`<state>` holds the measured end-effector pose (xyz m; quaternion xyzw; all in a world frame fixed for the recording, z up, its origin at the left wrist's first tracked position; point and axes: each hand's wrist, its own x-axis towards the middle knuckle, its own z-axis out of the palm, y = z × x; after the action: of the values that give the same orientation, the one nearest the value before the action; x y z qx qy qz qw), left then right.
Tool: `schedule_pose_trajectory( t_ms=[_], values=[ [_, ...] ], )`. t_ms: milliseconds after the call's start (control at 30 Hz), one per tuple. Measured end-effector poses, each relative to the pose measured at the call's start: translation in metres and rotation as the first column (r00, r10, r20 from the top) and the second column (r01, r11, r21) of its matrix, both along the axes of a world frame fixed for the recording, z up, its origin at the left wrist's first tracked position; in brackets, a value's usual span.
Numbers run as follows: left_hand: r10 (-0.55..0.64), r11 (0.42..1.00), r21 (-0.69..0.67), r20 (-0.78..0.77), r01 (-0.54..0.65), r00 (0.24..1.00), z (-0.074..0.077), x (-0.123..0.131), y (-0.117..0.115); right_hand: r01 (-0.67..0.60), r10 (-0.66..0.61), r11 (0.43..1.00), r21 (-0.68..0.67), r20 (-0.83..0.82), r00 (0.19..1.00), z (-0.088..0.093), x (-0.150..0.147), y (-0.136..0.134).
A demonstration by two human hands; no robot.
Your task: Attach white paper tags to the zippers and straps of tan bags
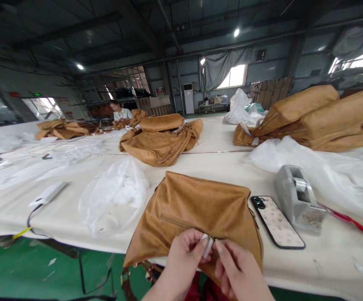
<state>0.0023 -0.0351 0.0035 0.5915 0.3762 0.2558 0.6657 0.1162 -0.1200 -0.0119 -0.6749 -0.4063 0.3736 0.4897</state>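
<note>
A tan handbag (200,200) lies at the table's front edge, its zipped pocket (181,222) facing up. My left hand (189,253) pinches a small whitish wrapped zipper pull (207,246) at the right part of that zip. Close beside it, my right hand (233,263) has its thumb and fingers pressed together near the metal slider; whatever is between them is hidden. The bag's strap (127,284) hangs over the table edge at the lower left.
Right of the bag lie a phone (278,221) and a grey tape dispenser (298,196). A clear plastic bag (115,196) sits to the left, near a white power strip (49,193). More tan bags (159,142) are piled behind. A co-worker (121,113) is at the far left.
</note>
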Motion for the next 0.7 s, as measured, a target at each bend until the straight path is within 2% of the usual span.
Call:
schedule_pose_trajectory(
  t_ms=[100,167,200,267,333,400,567,700],
  values=[
    [-0.025,0.999,0.041,-0.028,0.027,0.999,0.001,-0.004,0.001,0.007,-0.009,1.0,-0.017,-0.089,0.996,0.002,-0.003,0.005],
    [-0.022,0.982,0.183,-0.099,0.039,0.995,0.003,-0.007,0.001,0.03,-0.031,0.999,-0.017,-0.094,0.995,0.0,-0.004,0.008],
    [-0.004,0.958,0.283,-0.149,0.046,0.989,0.005,-0.008,0.001,0.037,-0.038,0.999,-0.019,-0.107,0.994,-0.002,-0.004,0.01],
    [0.057,0.874,0.481,-0.243,0.07,0.968,0.009,-0.009,0.0,0.043,-0.044,0.999,-0.006,-0.137,0.99,-0.003,-0.004,0.012],
    [0.113,0.79,0.606,-0.294,0.093,0.949,0.013,-0.009,-0.002,0.054,-0.051,0.998,0.015,-0.168,0.984,-0.004,-0.004,0.012],
    [0.142,0.756,0.647,-0.309,0.098,0.94,0.017,-0.008,-0.004,0.057,-0.049,0.998,0.034,-0.208,0.977,-0.004,-0.004,0.012],
    [0.139,0.732,0.673,-0.298,0.104,0.944,0.021,-0.006,-0.009,0.066,-0.043,0.996,0.068,-0.291,0.956,-0.004,-0.005,0.008],
    [0.152,0.745,0.66,-0.303,0.092,0.941,0.021,-0.007,-0.01,0.061,-0.036,0.995,0.076,-0.288,0.957,-0.008,-0.005,0.007]
  ],
)
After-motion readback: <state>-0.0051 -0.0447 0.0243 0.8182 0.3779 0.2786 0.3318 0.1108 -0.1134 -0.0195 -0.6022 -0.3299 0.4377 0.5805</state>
